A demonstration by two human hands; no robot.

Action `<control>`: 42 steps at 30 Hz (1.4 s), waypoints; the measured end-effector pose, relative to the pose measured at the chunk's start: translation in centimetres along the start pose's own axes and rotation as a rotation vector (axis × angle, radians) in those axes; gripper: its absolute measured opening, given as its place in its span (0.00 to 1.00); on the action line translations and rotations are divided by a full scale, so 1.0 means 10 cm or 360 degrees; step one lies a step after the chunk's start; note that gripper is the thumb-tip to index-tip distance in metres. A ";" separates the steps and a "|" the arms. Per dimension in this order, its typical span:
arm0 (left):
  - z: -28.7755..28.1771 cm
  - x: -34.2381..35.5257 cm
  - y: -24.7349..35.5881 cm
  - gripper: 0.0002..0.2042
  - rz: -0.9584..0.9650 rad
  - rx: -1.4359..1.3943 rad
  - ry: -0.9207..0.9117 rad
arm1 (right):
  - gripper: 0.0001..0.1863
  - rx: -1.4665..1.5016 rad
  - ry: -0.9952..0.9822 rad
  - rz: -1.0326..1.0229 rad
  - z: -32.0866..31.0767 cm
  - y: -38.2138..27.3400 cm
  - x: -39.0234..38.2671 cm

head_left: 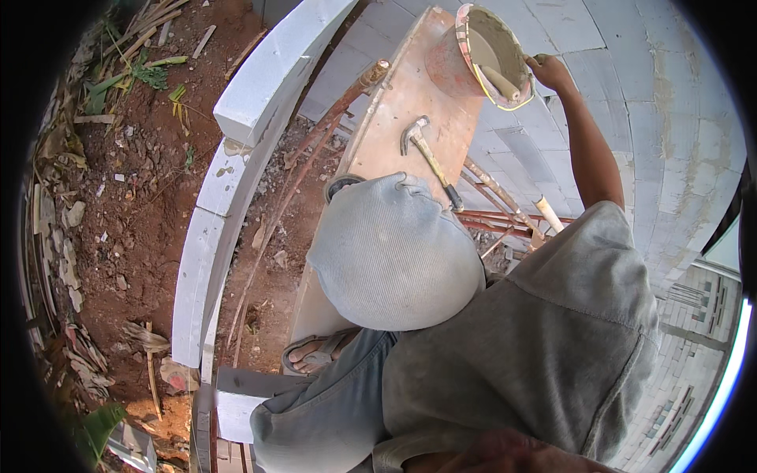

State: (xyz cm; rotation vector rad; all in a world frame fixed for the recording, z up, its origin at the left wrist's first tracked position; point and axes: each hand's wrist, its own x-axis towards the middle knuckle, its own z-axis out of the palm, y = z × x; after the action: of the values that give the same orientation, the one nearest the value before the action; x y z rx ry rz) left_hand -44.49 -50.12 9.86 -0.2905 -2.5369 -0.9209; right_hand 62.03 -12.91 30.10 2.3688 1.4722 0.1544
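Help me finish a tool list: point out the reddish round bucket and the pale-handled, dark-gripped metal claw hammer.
Reddish round bucket point(451, 66): head view, on its outer side wall.
Pale-handled, dark-gripped metal claw hammer point(431, 161): head view, on the pale middle of its handle.

The head-worn fisheye looks down from close above, with the bucket point(451, 69) ahead.

No text, label, brand, number or sign can be read on anything in view here.
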 end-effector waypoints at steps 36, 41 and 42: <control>-0.05 -6.64 6.03 0.13 0.3398 -0.2271 -0.1516 | 0.20 -0.0200 -0.0227 -0.0243 0.16 -0.06 -0.91; -0.04 -6.64 5.97 0.16 0.3393 -0.2155 -0.1496 | 0.19 -0.0040 -0.0212 -0.0109 0.20 -0.09 -0.95; -0.02 -6.63 5.95 0.16 0.3360 -0.2168 -0.1521 | 0.19 0.0057 -0.0191 -0.0063 0.16 -0.11 -0.96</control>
State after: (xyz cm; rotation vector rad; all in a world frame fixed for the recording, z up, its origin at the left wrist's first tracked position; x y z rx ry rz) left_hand 34.23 -8.48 13.11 -3.0920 -0.1152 -1.0734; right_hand 57.21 -21.32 29.07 2.3311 1.4755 -0.0234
